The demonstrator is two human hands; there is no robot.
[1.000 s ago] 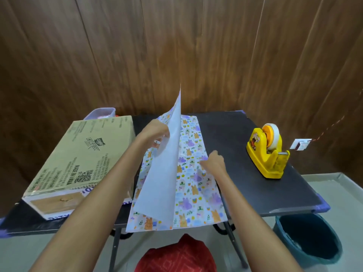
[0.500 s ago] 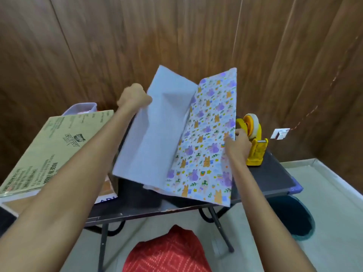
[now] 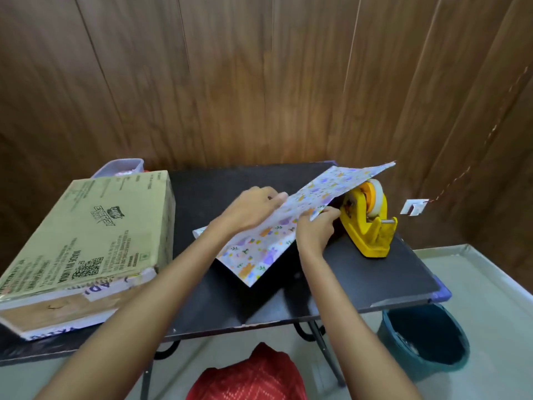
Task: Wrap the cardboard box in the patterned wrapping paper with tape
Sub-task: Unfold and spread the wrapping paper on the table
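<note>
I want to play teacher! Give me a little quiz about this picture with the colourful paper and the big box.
1. True or false: the cardboard box is already wrapped in the wrapping paper.
2. What colour is the tape dispenser? A red, B yellow, C green.
3. Fill in: the left hand and the right hand both hold the ____.

Key
1. False: the cardboard box lies bare on the table, apart from the paper.
2. B
3. wrapping paper
</note>
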